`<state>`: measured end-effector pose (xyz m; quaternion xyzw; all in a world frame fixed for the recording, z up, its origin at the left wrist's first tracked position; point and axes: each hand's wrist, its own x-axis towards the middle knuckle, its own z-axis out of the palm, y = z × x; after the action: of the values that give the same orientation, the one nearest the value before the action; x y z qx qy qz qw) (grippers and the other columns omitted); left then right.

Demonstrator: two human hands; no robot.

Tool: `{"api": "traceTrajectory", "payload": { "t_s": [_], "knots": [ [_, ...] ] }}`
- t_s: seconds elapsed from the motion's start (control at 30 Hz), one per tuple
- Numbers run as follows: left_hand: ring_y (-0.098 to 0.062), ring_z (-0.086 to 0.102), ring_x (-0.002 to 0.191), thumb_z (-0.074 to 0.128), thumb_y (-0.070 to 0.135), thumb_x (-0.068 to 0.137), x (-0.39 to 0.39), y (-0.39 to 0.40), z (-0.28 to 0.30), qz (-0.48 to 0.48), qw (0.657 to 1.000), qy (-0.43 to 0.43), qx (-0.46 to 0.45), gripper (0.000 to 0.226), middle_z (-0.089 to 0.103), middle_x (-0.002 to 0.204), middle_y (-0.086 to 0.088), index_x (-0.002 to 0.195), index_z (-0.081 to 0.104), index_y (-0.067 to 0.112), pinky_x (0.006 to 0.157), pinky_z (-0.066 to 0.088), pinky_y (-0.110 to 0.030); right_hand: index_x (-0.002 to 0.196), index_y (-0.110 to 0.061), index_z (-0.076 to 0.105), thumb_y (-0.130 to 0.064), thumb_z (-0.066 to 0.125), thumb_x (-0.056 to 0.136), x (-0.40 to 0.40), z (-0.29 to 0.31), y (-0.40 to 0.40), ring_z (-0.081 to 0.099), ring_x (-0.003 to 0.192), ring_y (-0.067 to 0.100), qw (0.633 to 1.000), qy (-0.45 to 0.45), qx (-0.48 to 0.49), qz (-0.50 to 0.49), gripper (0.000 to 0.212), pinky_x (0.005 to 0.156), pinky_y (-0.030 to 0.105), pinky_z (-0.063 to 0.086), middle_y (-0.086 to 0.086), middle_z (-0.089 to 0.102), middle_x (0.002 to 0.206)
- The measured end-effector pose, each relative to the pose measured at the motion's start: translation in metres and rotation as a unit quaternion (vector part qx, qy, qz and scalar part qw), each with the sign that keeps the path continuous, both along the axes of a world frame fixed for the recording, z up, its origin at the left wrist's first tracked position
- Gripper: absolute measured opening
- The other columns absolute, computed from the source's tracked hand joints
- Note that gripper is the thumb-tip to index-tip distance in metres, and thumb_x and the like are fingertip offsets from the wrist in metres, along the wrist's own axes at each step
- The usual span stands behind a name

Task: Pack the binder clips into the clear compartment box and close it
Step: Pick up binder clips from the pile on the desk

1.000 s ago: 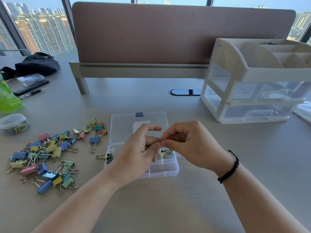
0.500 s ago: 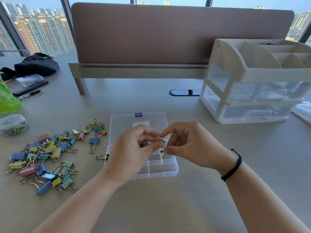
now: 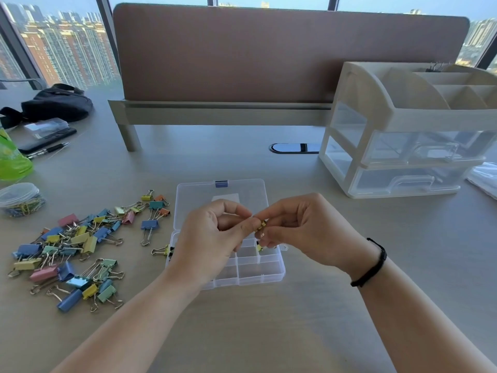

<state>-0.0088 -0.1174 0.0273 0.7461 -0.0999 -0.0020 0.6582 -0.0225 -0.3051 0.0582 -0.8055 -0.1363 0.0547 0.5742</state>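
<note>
Your left hand (image 3: 215, 238) and right hand (image 3: 301, 232) meet above the clear plastic compartment box (image 3: 258, 270), fingertips pinching one small yellow binder clip (image 3: 261, 226) between them; both hands are curled round it, and it hangs in the air over the box's rear compartments. The box sits open on the pale wooden desk (image 3: 269, 332), its clear lid (image 3: 223, 195) folded back flat away from you with a blue latch (image 3: 221, 183) at the far edge. Another small clip (image 3: 259, 248) lies in a compartment just under your right fingers, and one yellow-and-black clip (image 3: 162, 250) rests at the box's left wall; whether it is inside or outside, you cannot tell from here.

To your left, the loose pile of pastel binder clips (image 3: 72, 246) spreads across the desk, its nearest edge just beside the box. The desk in front of the box, towards you, is bare, and so is the stretch to its right.

Further right stands a white plastic drawer organiser (image 3: 408, 130), well apart from the box. Behind the box runs a brown fabric desk divider (image 3: 282, 55) on a grey rail. At the far left lie a round clear tub of paper clips (image 3: 20, 199), a green bag (image 3: 10, 162), a black pen (image 3: 48, 149) and a black pouch (image 3: 53, 103). Your right wrist wears a black band (image 3: 372, 265). Windows beyond show tower blocks.
</note>
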Motion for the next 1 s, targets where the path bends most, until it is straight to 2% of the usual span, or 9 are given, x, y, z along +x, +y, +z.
{"api": "traceTrajectory", "payload": {
  "t_s": [0.1, 0.2, 0.3, 0.4, 0.53, 0.63, 0.73, 0.9, 1.0],
  "knots": [
    [-0.012, 0.05, 0.05, 0.071, 0.024, 0.088, -0.002, 0.0, 0.001, -0.002, 0.999, -0.031, 0.04, 0.005, 0.072, 0.065, 0.002, 0.086, 0.07, 0.019, 0.051, 0.046, -0.029, 0.088, -0.015, 0.078, -0.015, 0.075, 0.084, 0.002, -0.001, -0.003, 0.072, 0.069, 0.018, 0.996, -0.029, -0.078, -0.034, 0.004, 0.069, 0.033, 0.061, 0.003, 0.075, 0.073],
    [-0.012, 0.058, 0.057, 0.068, 0.021, 0.091, 0.002, 0.003, -0.002, 0.014, 0.993, -0.061, 0.104, 0.006, 0.075, 0.078, 0.011, 0.087, 0.069, 0.026, 0.061, 0.053, -0.034, 0.081, -0.025, 0.078, -0.024, 0.079, 0.081, 0.003, -0.002, -0.008, 0.064, 0.061, 0.001, 0.976, -0.067, -0.2, -0.061, 0.001, 0.061, 0.023, 0.055, -0.009, 0.072, 0.067],
    [-0.004, 0.054, 0.056, 0.071, 0.023, 0.089, 0.001, 0.005, -0.004, -0.004, 0.98, -0.091, 0.177, 0.008, 0.065, 0.067, 0.019, 0.088, 0.07, 0.03, 0.058, 0.045, -0.015, 0.081, -0.026, 0.079, -0.026, 0.079, 0.08, 0.003, -0.001, -0.007, 0.059, 0.062, -0.004, 0.956, -0.089, -0.275, -0.04, 0.0, 0.055, 0.011, 0.042, -0.014, 0.065, 0.061],
    [-0.006, 0.048, 0.052, 0.073, 0.022, 0.087, -0.004, 0.005, -0.006, -0.051, 0.964, -0.13, 0.228, 0.007, 0.058, 0.061, 0.016, 0.089, 0.075, 0.028, 0.052, 0.039, -0.012, 0.081, -0.027, 0.079, -0.03, 0.077, 0.081, 0.002, -0.002, -0.005, 0.057, 0.065, -0.003, 0.937, -0.091, -0.337, -0.016, 0.003, 0.055, 0.01, 0.04, -0.012, 0.061, 0.062],
    [-0.01, 0.053, 0.066, 0.071, 0.024, 0.089, -0.002, 0.004, -0.014, -0.072, 0.926, -0.199, 0.312, 0.011, 0.063, 0.075, 0.015, 0.093, 0.077, 0.031, 0.058, 0.04, -0.017, 0.076, -0.025, 0.077, -0.028, 0.079, 0.079, 0.003, -0.002, -0.006, 0.056, 0.057, -0.006, 0.942, -0.063, -0.329, -0.025, 0.005, 0.051, 0.008, 0.039, -0.013, 0.06, 0.057],
    [-0.005, 0.054, 0.068, 0.071, 0.022, 0.089, -0.001, 0.004, -0.016, -0.067, 0.924, -0.209, 0.313, 0.011, 0.063, 0.079, 0.019, 0.093, 0.078, 0.029, 0.058, 0.035, -0.01, 0.081, -0.026, 0.078, -0.03, 0.075, 0.083, 0.002, -0.003, -0.006, 0.058, 0.062, -0.009, 0.941, -0.055, -0.332, -0.015, 0.005, 0.055, 0.008, 0.041, -0.013, 0.066, 0.066],
    [-0.004, 0.053, 0.064, 0.07, 0.023, 0.088, -0.001, 0.002, -0.018, -0.056, 0.922, -0.211, 0.32, 0.01, 0.059, 0.078, 0.021, 0.093, 0.078, 0.029, 0.057, 0.035, -0.014, 0.084, -0.028, 0.078, -0.031, 0.069, 0.086, 0.001, -0.005, -0.004, 0.057, 0.067, -0.009, 0.933, -0.063, -0.353, -0.012, 0.01, 0.058, 0.008, 0.04, -0.015, 0.066, 0.069],
    [-0.001, 0.052, 0.065, 0.072, 0.023, 0.086, -0.002, 0.0, -0.019, -0.037, 0.925, -0.209, 0.314, 0.01, 0.059, 0.076, 0.017, 0.091, 0.079, 0.027, 0.057, 0.033, -0.013, 0.075, -0.024, 0.078, -0.028, 0.073, 0.081, 0.003, -0.006, -0.003, 0.062, 0.067, 0.0, 0.938, -0.053, -0.34, -0.048, 0.008, 0.062, 0.018, 0.053, -0.01, 0.069, 0.065],
    [0.001, 0.053, 0.065, 0.073, 0.02, 0.085, -0.002, 0.0, -0.017, -0.039, 0.928, -0.21, 0.306, 0.009, 0.059, 0.074, 0.016, 0.089, 0.079, 0.026, 0.056, 0.032, -0.009, 0.068, -0.022, 0.077, -0.027, 0.075, 0.077, 0.006, -0.009, 0.001, 0.062, 0.063, 0.0, 0.941, -0.042, -0.329, -0.072, 0.01, 0.058, 0.019, 0.054, -0.009, 0.069, 0.063]
  ]
}}
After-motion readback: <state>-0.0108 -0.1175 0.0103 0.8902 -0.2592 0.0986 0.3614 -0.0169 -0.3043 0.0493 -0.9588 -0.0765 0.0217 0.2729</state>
